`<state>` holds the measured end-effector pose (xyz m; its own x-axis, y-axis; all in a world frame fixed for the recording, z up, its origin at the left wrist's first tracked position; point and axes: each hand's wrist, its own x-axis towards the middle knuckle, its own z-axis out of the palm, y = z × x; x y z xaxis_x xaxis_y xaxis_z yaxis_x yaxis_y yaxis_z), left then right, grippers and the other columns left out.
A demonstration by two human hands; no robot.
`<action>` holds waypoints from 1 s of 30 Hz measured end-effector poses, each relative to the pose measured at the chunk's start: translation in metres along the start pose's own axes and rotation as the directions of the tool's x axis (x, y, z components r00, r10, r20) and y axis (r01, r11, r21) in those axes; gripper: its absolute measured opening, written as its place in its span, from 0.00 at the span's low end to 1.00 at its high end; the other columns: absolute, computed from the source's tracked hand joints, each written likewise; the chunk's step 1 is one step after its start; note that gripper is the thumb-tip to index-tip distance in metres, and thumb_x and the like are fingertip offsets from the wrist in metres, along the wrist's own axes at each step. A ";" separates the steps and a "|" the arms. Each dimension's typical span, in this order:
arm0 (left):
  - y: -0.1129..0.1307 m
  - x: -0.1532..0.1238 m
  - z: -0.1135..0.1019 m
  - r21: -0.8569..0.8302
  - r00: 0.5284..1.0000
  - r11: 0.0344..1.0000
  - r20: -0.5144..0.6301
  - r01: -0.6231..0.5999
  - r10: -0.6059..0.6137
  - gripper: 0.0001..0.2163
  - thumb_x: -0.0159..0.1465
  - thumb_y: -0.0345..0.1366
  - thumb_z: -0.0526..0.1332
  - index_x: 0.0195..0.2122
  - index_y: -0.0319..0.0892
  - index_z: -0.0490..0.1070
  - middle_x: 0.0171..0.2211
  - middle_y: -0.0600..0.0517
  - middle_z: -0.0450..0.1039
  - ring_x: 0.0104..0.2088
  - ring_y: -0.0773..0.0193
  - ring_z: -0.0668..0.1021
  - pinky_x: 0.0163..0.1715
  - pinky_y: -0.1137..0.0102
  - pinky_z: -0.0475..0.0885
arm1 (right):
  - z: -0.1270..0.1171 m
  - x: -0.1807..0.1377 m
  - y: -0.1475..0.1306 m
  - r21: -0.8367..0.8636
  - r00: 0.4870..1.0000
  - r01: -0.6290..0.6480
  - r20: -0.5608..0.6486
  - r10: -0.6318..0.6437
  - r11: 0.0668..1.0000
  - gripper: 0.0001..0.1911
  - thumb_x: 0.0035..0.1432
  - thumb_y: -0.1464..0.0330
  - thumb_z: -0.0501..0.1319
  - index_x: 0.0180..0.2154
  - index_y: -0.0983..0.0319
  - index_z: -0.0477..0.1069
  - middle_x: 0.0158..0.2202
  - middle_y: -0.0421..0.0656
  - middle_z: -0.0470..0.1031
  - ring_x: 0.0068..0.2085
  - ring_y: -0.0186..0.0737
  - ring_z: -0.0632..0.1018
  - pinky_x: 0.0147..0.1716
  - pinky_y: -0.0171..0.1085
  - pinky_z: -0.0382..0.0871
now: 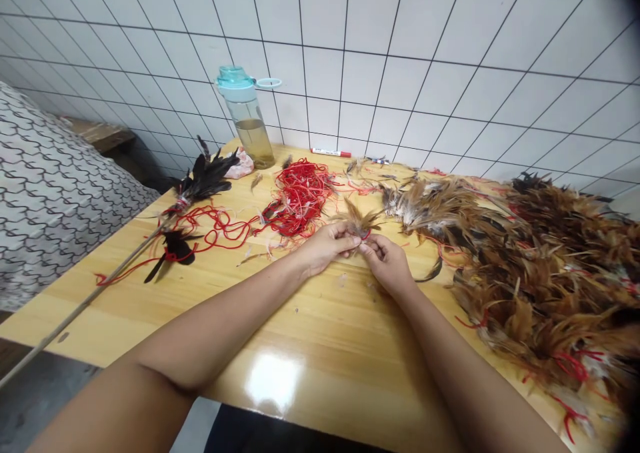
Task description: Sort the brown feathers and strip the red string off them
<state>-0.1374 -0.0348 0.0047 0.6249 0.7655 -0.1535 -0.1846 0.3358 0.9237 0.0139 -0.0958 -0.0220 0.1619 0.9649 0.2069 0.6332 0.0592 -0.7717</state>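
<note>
My left hand (327, 245) and my right hand (387, 263) meet over the middle of the wooden table (310, 346). Both pinch the base of a small bunch of brown feathers (358, 221), which fans upward from my fingertips; a bit of red thread shows where they grip. Just beyond lies a tangled heap of red thread (299, 196). A large pile of brown feathers (540, 273) covers the right side of the table.
A thin stick with black feathers (203, 181) bound at its tip lies across the left of the table, with loose red string (215, 229) beside it. A water bottle (247, 119) and a red marker (331, 152) stand by the tiled wall. A patterned cloth (55, 186) is at left.
</note>
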 end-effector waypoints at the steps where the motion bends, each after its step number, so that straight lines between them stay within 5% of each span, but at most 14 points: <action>1: 0.000 0.000 0.000 0.009 1.000 1.000 0.007 0.003 -0.003 0.14 0.47 0.37 0.71 0.28 0.36 0.68 0.24 0.56 0.67 0.22 0.76 0.68 0.24 0.77 0.61 | 0.001 0.000 0.000 0.031 1.000 -0.009 0.010 0.009 0.999 0.16 0.55 0.57 0.56 0.35 0.62 0.72 0.20 0.37 0.66 0.21 0.33 0.64 0.23 0.33 0.59; 6: -0.001 -0.001 0.001 0.020 0.999 1.000 0.028 -0.015 0.015 0.15 0.46 0.38 0.71 0.28 0.37 0.66 0.23 0.56 0.67 0.21 0.76 0.66 0.24 0.77 0.59 | 0.004 0.003 0.003 0.110 1.000 0.009 0.010 -0.010 0.994 0.13 0.55 0.59 0.57 0.34 0.61 0.73 0.24 0.40 0.72 0.26 0.35 0.70 0.27 0.33 0.65; 15: -0.009 0.003 -0.002 0.088 0.989 0.985 -0.007 -0.148 0.149 0.15 0.45 0.37 0.72 0.28 0.37 0.69 0.26 0.55 0.69 0.28 0.71 0.70 0.30 0.74 0.63 | 0.003 0.001 0.003 -0.115 0.994 0.103 -0.032 -0.107 0.988 0.10 0.56 0.64 0.55 0.33 0.61 0.72 0.26 0.41 0.72 0.29 0.37 0.72 0.30 0.35 0.64; 30: -0.004 0.005 -0.004 -0.090 0.991 0.988 -0.063 -0.122 0.117 0.15 0.47 0.39 0.71 0.30 0.36 0.70 0.24 0.55 0.69 0.23 0.75 0.66 0.24 0.76 0.59 | 0.001 0.001 -0.004 0.233 1.000 -0.018 0.026 0.012 0.972 0.16 0.53 0.58 0.59 0.38 0.62 0.72 0.23 0.38 0.69 0.24 0.33 0.67 0.26 0.33 0.64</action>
<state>-0.1366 -0.0298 -0.0010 0.5496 0.8328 -0.0663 -0.3268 0.2873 0.9003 0.0107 -0.0953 -0.0191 0.1495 0.9719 0.1820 0.4363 0.1004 -0.8942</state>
